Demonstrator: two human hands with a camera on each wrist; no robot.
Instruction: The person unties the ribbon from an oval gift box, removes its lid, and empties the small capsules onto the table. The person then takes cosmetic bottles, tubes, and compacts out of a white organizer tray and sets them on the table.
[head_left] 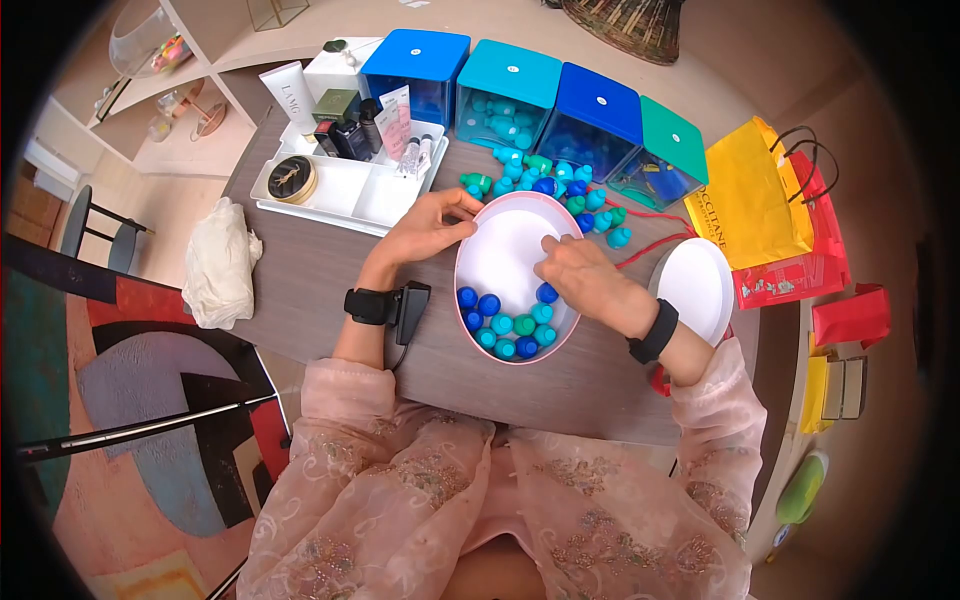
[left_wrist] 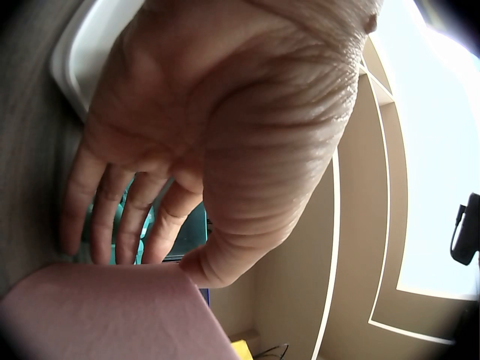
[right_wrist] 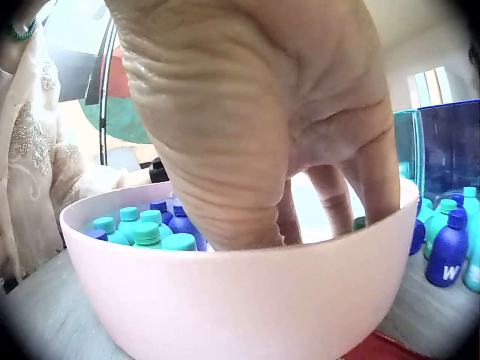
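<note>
A pink oval box stands on the table, with several blue, teal and green bottles upright in its near part. My left hand touches the box's upper left rim from outside; the left wrist view shows the thumb against the pink wall and the fingers nearly straight. Over the right rim, my right hand reaches inside with curled fingers. In the right wrist view a bit of a green bottle shows at the fingertips of this hand, mostly hidden by them.
Loose bottles lie behind the box, before several blue and green bins. A white tray of cosmetics is at the back left, a crumpled white bag at the left. A white oval lid and yellow bag are right.
</note>
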